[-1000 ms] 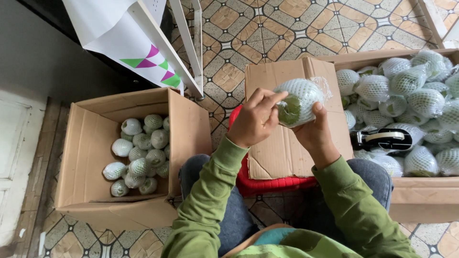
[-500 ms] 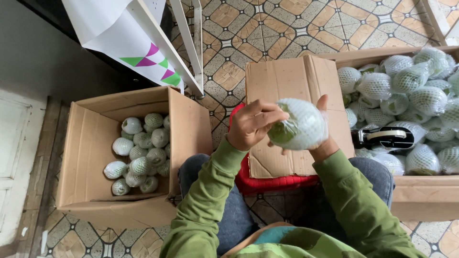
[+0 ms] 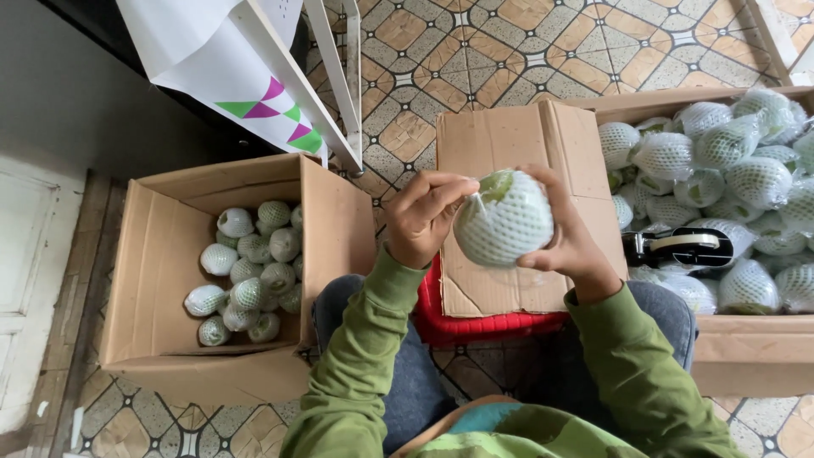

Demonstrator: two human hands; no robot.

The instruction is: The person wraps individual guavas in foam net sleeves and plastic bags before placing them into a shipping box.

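- Patterned brown-and-cream tiled floor fills the background; a white folded stand with pink and green triangles leans at the upper left.
- Between the hands, above the lap and a flat brown cardboard sheet lying on a red plastic stool, sits a round green fruit in white foam netting; a patch of green skin shows at its top.
- Right hand cups the fruit from the right side, fingers curled round it, holding it firmly.
- Left hand pinches the netting at the fruit's upper left edge with its fingertips; the grip is narrow.
- An open brown cardboard box at the left holds a small heap of netted fruits.
- At the right, a larger open cardboard box is piled with netted fruits; a black tape dispenser rests among them.
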